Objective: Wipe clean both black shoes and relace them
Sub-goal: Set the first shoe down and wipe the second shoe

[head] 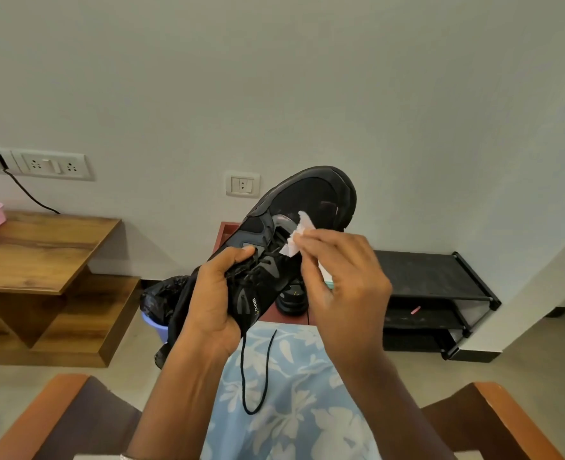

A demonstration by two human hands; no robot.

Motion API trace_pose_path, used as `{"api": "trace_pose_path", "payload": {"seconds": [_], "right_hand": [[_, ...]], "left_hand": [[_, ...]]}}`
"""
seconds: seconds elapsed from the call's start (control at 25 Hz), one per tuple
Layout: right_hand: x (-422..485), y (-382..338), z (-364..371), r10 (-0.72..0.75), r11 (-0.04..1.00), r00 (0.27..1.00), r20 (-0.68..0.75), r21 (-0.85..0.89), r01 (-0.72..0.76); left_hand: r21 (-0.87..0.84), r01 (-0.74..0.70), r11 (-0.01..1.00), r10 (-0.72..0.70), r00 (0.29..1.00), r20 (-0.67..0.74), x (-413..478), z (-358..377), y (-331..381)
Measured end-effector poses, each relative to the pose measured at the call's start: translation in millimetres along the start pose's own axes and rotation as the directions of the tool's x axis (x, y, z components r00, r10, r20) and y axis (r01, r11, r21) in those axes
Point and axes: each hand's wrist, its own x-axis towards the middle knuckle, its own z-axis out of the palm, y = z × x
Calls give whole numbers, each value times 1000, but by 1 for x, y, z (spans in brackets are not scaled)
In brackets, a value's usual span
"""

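1. My left hand (213, 295) grips the black shoe (307, 197) around its laced middle, with the toe beyond it.
2. My right hand (344, 280) pinches a white wipe (297, 235) against the shoe, just past my fingertips.
3. A loose lace (258, 370) hangs below my left hand.

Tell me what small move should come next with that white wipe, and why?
Probably slide the white wipe toward the toe of the black shoe: the right hand pinches it by the lace eyelets, the left hand grips the shoe steady, and pale marks show on the toe.
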Motion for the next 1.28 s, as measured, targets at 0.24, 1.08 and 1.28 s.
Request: {"api": "trace_pose_path", "payload": {"seconds": [0.24, 1.08, 1.28], "right_hand": [[28, 25, -14, 85, 996, 993, -79, -31, -88], [34, 29, -14, 108, 992, 989, -97, 69, -101], [-1, 19, -7, 88, 996, 994, -60, 35, -86]], "left_hand": [[94, -65, 993, 67, 997, -23, 0, 4, -2], [6, 59, 998, -59, 997, 44, 1, -1, 0], [-3, 79, 997, -79, 996, 39, 0, 0, -1]]}}
